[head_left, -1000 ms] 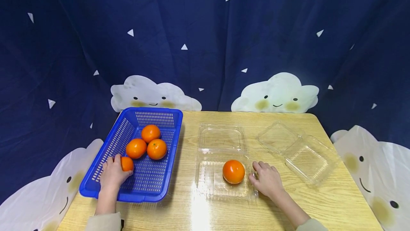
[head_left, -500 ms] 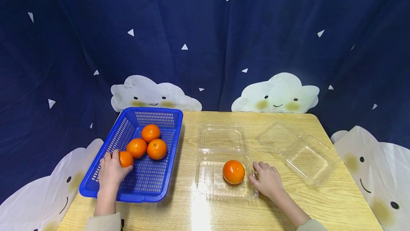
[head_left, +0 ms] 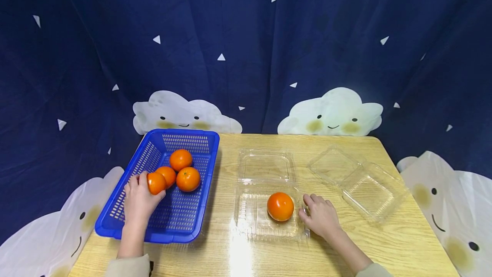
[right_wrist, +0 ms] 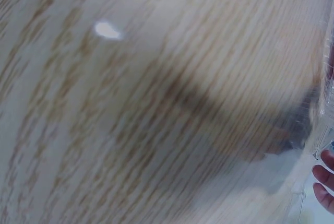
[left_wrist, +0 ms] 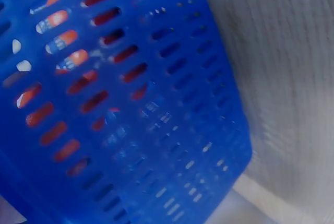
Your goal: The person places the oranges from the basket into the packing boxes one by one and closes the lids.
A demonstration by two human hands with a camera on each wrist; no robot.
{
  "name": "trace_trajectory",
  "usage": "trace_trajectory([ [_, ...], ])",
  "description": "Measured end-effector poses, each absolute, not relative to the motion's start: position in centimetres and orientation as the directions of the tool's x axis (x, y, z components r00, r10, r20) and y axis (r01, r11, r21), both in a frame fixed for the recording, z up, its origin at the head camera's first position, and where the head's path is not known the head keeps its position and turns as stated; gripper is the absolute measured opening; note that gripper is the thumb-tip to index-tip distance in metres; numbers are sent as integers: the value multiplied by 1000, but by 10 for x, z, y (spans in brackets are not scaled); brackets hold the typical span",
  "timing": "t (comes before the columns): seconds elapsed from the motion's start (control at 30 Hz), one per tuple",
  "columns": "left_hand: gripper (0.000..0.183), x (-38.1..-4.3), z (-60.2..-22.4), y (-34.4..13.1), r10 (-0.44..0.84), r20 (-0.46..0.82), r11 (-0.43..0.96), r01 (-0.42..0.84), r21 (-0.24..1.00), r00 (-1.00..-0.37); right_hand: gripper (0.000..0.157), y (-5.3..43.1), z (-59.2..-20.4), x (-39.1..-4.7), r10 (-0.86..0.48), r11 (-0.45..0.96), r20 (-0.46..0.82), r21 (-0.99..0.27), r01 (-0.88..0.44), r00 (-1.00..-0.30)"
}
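Note:
In the head view my left hand (head_left: pixel 139 198) grips an orange (head_left: pixel 156 183) inside the blue plastic basket (head_left: pixel 205 208). Close by lie three more: one orange (head_left: pixel 167 175) partly behind the held one, another orange (head_left: pixel 181 159) farther back, and an orange (head_left: pixel 188 179) with a small stem mark. My right hand (head_left: pixel 320 216) rests with relaxed fingers at the right edge of an opened clear plastic clamshell box (head_left: pixel 250 208). A single orange (head_left: pixel 280 206) sits in its near half. The right wrist view catches only some fingertips (right_wrist: pixel 324 176) beside the clear plastic.
Another opened clear clamshell box (head_left: pixel 370 187) lies on the wooden table (head_left: pixel 407 243) to the right. Behind the table hangs a dark blue curtain (head_left: pixel 246 46) with clouds and white triangles. The left wrist view is mostly filled by the slotted basket wall (left_wrist: pixel 156 93).
My left hand has moved the gripped orange away from the basket's near left corner, up and slightly right, so it now overlaps the neighbouring orange. My right hand has stayed put.

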State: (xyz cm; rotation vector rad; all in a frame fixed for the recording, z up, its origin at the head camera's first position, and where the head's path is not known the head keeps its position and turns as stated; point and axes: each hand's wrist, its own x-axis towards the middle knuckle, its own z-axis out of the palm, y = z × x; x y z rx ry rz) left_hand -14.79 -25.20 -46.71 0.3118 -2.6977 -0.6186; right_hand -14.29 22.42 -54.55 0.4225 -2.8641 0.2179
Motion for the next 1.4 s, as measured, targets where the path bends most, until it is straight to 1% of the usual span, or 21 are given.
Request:
trace_trajectory([
  [0.1, 70, -149, -464, -246, -278, 332, 880, -100, 464, -901, 28, 224, -545, -143, -267, 947, 253, -108, -302, -930],
  [0.57, 72, -157, -457, -216, -198, 364, 884, -5, 468, -910, 31, 224, -544, -142, -281, 949, 256, -73, -308, -925],
  [0.87, 70, -162, -460, -198, -146, 467, 885, 96, 456, -872, 30, 224, -544, -141, -279, 951, 252, -60, -302, -927],
  [1.2, 74, -165, -459, -178, -103, 520, 872, 174, 457, -848, 30, 223, -545, -142, -270, 955, 240, -56, -291, -932],
  [1.4, 71, -166, -460, -168, -74, 553, 865, 223, 450, -830, 30, 224, -545, -141, -272, 954, 240, -58, -293, -932],
])
